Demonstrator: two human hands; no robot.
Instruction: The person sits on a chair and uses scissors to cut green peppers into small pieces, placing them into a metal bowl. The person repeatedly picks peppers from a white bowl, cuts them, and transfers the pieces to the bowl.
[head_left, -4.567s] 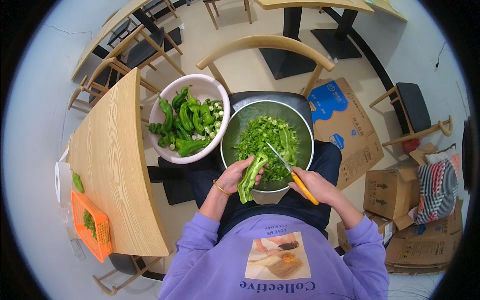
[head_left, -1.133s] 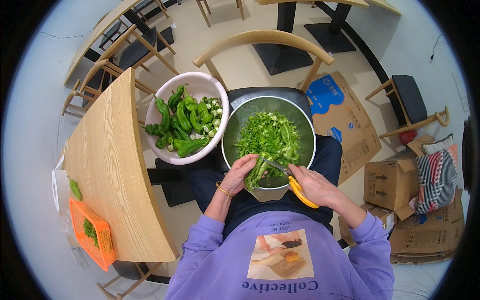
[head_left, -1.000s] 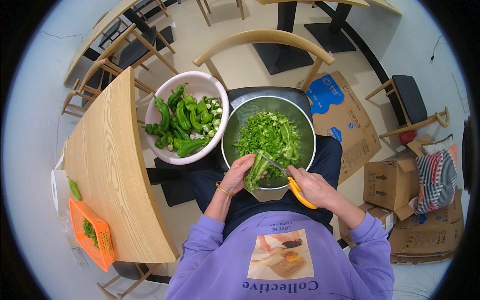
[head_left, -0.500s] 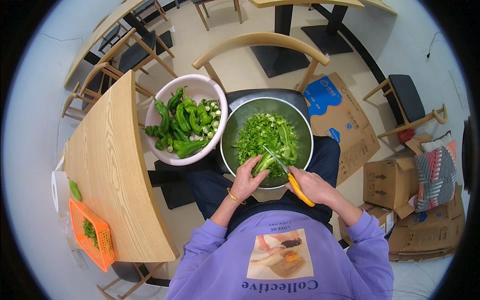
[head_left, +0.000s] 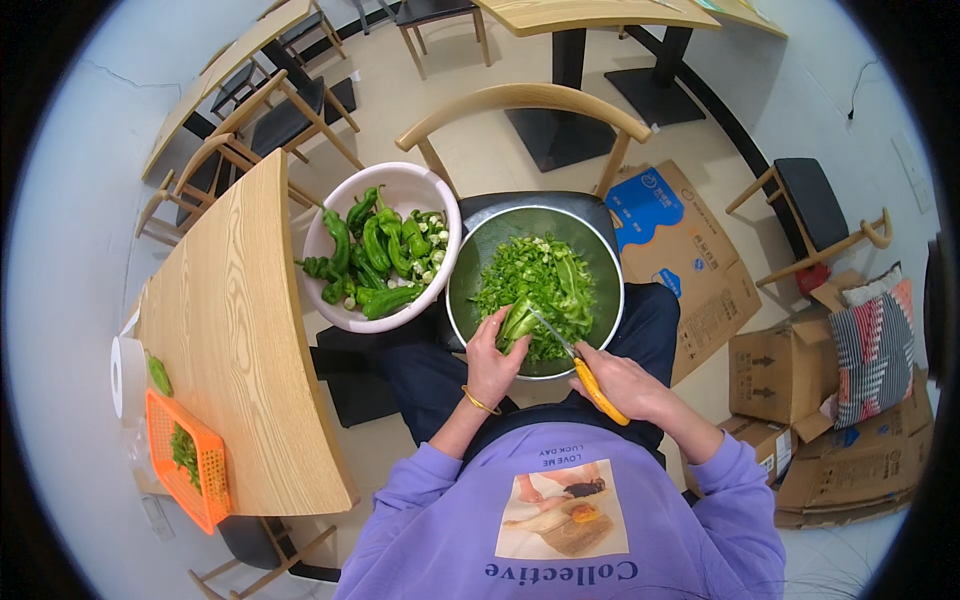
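Note:
Over a wide metal basin (head_left: 612, 300) of chopped green pepper (head_left: 510, 275), my left hand (head_left: 492, 365) is closed around a green pepper (head_left: 517, 325), thumb and fingers at its sides. My right hand (head_left: 625, 385) grips yellow-handled scissors (head_left: 600, 392), whose narrow metal blade lies against that pepper; whether the blades are apart is too small to tell. A longer split piece of pepper rests on the chopped bits at the basin's right. Left of the basin, a pale pink bowl (head_left: 318, 235) holds several whole green peppers (head_left: 375, 245) and pale cut-off stem ends (head_left: 433, 232).
The basin sits on the dark seat of a wooden chair (head_left: 525, 95) before my knees. At left, a wooden table (head_left: 235, 350) bears an orange basket (head_left: 212, 480) with greens and a lone pepper (head_left: 158, 374). Flattened cardboard (head_left: 690, 270), boxes (head_left: 775, 370) and a striped cushion (head_left: 872, 350) lie right.
The pepper in my left hand has turned more upright, and the scissor blade now lies nearer its upper end. The whole view has shifted slightly.

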